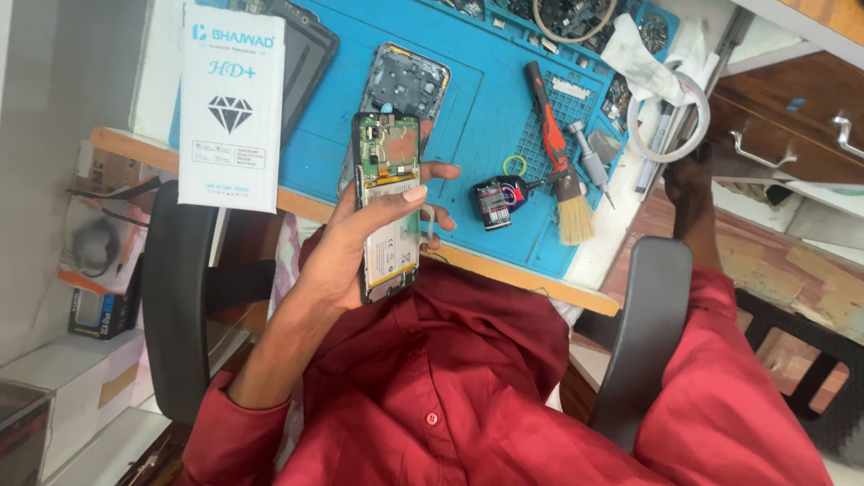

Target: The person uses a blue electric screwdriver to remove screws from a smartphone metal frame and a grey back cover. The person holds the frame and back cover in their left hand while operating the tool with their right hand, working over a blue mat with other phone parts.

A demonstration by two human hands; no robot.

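My left hand [346,247] holds an opened phone [389,202] upright over the table's front edge. The phone's green circuit board and its battery are exposed, and my thumb lies across the middle. Its dark back cover [407,83] lies just beyond it on the blue work mat [486,99]. My right hand [688,173] reaches out past the mat's right edge, beside a white ring [673,121] and some thin tools. Its fingers are too dark to make out.
On the mat lie a red-handled brush [560,157], a small screwdriver [589,160] and a small black and red container [498,203]. A white box [231,108] leans at the left over a dark screen panel [310,54]. Chair armrests [175,297] [643,333] flank me. Wooden drawers [792,117] stand at right.
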